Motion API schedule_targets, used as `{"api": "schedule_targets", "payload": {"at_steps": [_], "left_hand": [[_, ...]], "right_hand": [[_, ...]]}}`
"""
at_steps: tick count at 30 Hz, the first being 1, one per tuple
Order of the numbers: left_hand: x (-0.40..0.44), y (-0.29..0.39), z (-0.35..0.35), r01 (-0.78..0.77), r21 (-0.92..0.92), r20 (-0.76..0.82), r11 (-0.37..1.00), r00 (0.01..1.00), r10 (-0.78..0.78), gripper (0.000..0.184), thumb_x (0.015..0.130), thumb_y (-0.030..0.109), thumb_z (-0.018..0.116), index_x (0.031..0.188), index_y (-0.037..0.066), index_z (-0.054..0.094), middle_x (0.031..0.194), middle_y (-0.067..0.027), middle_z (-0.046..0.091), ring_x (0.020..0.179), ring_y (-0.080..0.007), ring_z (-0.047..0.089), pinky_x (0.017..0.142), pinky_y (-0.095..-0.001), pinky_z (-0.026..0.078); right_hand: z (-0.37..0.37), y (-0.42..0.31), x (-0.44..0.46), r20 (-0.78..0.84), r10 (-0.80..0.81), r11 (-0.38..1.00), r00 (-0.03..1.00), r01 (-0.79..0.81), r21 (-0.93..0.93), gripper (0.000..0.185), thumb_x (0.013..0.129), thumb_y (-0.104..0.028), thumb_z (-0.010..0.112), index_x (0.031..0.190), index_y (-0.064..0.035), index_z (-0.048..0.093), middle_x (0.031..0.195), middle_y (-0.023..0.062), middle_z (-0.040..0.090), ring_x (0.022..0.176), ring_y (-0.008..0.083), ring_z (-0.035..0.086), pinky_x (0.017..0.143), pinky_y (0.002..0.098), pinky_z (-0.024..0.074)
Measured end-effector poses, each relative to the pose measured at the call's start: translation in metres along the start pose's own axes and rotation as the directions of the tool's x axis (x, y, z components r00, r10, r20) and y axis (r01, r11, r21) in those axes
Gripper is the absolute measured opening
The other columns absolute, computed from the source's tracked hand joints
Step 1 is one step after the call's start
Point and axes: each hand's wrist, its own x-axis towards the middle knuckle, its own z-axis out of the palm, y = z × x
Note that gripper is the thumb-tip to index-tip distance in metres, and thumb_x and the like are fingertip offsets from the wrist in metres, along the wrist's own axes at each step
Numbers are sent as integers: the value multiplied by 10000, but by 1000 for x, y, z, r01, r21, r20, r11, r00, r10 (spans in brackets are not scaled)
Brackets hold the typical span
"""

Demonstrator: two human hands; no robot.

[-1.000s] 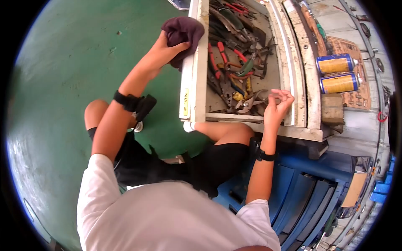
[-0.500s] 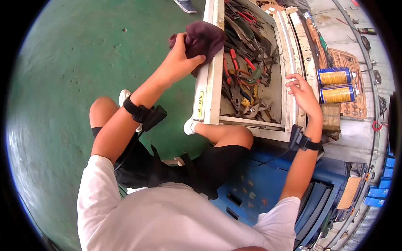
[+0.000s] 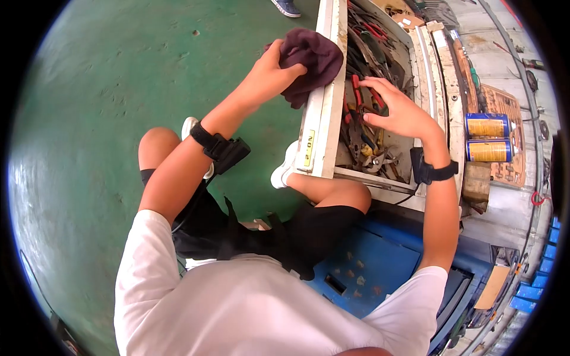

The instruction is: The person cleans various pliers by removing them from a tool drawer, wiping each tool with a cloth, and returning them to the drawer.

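Note:
My left hand (image 3: 274, 74) is closed on a crumpled maroon cloth (image 3: 313, 59), which lies against the white front edge of the open drawer (image 3: 322, 107). Over the drawer's tools hovers my right hand (image 3: 404, 113), thumb and fingers apart, nothing visibly held. Its fingertips are close to red-handled pliers (image 3: 357, 92); whether they touch cannot be made out. More pliers and hand tools lie jumbled in the drawer, among them an adjustable wrench (image 3: 375, 161) near its front corner.
Two blue-and-yellow cans (image 3: 488, 126) lie on a brown perforated board (image 3: 504, 160) at the right. A blue cabinet (image 3: 362, 267) stands below the drawer. Another person's shoe (image 3: 287, 8) is on the green floor (image 3: 119, 89) at the top.
My right hand has moved left, from beyond the drawer's right side to over the pliers. My left hand still grips the cloth at the drawer edge. The whole view has shifted slightly.

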Motion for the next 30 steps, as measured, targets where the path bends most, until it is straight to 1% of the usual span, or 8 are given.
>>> {"api": "schedule_targets", "payload": {"at_steps": [4, 6, 9, 13, 17, 20, 25, 30], "left_hand": [[-4, 11, -2, 30, -41, 15, 999, 999, -30, 484, 874, 148, 649, 1315, 35, 485, 1172, -80, 611, 1034, -159, 593, 908, -310, 491], [-5, 10, -1, 73, -72, 28, 995, 997, -71, 482, 870, 151, 652, 1311, 39, 490, 1174, -77, 612, 1033, -160, 594, 914, -311, 488], [-1, 3, 1, 84, -88, 28, 993, 996, -82, 486, 869, 155, 648, 1317, 47, 495, 1182, -77, 613, 1047, -164, 593, 930, -314, 479], [-1, 3, 4, 58, -105, 5, 993, 998, -58, 475, 871, 153, 645, 1311, 46, 502, 1176, -73, 616, 1057, -166, 592, 931, -314, 478], [-3, 6, 3, 62, -70, -21, 996, 998, -63, 462, 873, 142, 641, 1305, 47, 508, 1172, -70, 617, 1046, -161, 595, 923, -315, 481], [-3, 2, 1, 47, -87, -11, 995, 999, -48, 452, 875, 137, 637, 1300, 46, 513, 1170, -75, 617, 1047, -161, 593, 921, -316, 481], [-4, 3, 2, 39, -89, -11, 995, 999, -40, 446, 875, 136, 638, 1294, 46, 515, 1164, -77, 617, 1044, -162, 591, 919, -317, 482], [-3, 1, 2, 25, -87, -3, 996, 1000, -25, 444, 875, 134, 636, 1292, 44, 515, 1170, -75, 611, 1046, -163, 589, 922, -316, 482]], "right_hand": [[3, 8, -17, 42, 21, 1000, 999, -22, 8, 635, 828, -304, 730, 1374, -125, 459, 1496, 155, 377, 1386, 348, 379, 1142, 416, 319], [4, 15, -30, 5, 13, 998, 1000, -13, 66, 571, 814, -294, 751, 1308, -119, 523, 1482, 137, 414, 1357, 349, 420, 1126, 419, 346], [10, 32, -37, -69, 1, 999, 998, -5, -54, 361, 815, -89, 717, 1159, -86, 611, 1321, 129, 581, 1238, 351, 542, 1034, 411, 448], [16, 36, -51, -103, -73, 954, 992, 39, -296, 402, 814, -39, 690, 1198, -104, 587, 1319, 111, 580, 1251, 329, 534, 994, 426, 473], [20, 47, -60, -133, -27, 971, 991, -6, -237, 426, 806, -31, 689, 1209, -110, 577, 1341, 87, 567, 1268, 319, 522, 1008, 423, 469], [20, 63, -66, -192, -113, 950, 975, 49, -308, 360, 828, -55, 672, 1174, -108, 586, 1348, 58, 569, 1239, 314, 537, 942, 406, 503], [24, 85, -78, -140, -83, 822, 987, -12, -570, 440, 769, 18, 669, 1182, -111, 592, 1363, 27, 569, 1286, 270, 515, 1027, 400, 473], [29, 86, -83, -119, -45, 814, 992, -32, -580, 467, 773, 6, 682, 1213, -112, 576, 1371, 73, 552, 1279, 291, 517, 1028, 410, 470]]}}
